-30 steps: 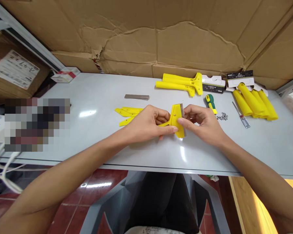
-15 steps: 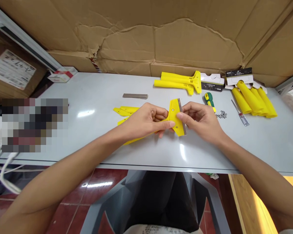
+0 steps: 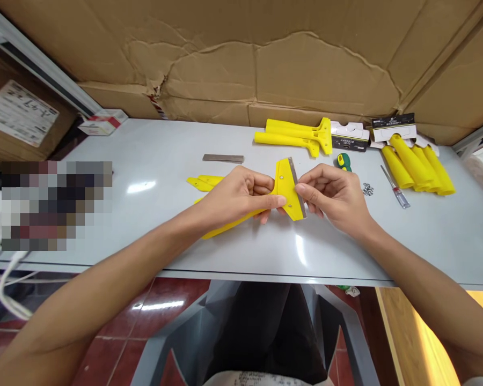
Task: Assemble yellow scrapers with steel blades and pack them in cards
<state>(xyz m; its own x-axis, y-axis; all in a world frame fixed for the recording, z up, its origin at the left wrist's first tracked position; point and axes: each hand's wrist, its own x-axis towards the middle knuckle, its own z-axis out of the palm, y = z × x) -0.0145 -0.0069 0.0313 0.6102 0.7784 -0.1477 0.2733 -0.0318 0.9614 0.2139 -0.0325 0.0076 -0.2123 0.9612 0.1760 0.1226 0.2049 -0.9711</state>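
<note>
A yellow scraper is held above the table, its handle running down to the left. My left hand is closed round the neck of the scraper, thumb on top. Along the scraper's right edge lies a thin metal blade. The thumb and fingers of my right hand pinch that blade edge. Behind my left hand, more yellow scraper parts rest on the table. Farther back is a small stack of grey blades.
Yellow scrapers lie at the back beside black-and-white packaging. To the right are a green-yellow screwdriver, small screws, a clear-handled screwdriver and several yellow sleeves. A red-white box stands back left.
The scraper head has shifted slightly up and left. My right thumb has slid off the yellow face to the blade edge, and my right hand now covers part of the green-yellow screwdriver.
</note>
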